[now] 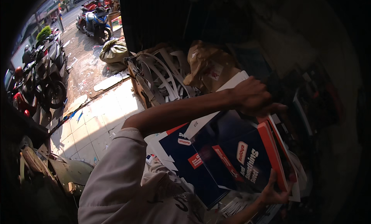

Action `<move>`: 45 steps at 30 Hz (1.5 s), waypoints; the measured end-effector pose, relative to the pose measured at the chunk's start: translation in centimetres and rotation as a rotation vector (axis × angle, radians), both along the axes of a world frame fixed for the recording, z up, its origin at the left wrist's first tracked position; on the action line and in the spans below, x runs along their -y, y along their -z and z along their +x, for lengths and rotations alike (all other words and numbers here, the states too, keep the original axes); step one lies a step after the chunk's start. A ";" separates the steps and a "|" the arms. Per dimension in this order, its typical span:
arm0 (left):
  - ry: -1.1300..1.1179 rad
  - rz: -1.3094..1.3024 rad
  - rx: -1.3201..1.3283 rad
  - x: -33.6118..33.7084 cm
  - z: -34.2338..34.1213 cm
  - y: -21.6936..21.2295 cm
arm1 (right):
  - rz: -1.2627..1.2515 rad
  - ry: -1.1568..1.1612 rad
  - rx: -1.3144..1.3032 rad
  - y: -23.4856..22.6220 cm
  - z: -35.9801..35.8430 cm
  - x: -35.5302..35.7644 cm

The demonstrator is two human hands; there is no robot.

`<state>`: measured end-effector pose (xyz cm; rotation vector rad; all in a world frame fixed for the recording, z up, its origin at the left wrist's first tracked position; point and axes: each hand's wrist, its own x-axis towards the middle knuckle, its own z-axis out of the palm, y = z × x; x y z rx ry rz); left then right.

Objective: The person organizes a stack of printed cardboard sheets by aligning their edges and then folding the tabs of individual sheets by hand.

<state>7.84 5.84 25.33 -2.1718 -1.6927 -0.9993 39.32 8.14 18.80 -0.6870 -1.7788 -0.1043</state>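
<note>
Head view. Navy-and-orange printed cardboard sheets (216, 144) lie aslant before the grey shirt (127, 185). Right hand (275, 191) pinches their orange edge (272, 156); left hand (253, 94) curled at upper corner, grip unclear. Step: apparently steadying the sheets; next move calls for even support.

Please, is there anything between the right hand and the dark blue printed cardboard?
Nothing visible stands between them: the right hand is already at the dark blue printed cardboard, its thumb against the red edge.
</note>
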 end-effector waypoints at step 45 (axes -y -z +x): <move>0.173 -0.308 -0.026 6.1 12.1 -1.3 | -1.069 -0.102 -0.075 17.9 17.7 -1.3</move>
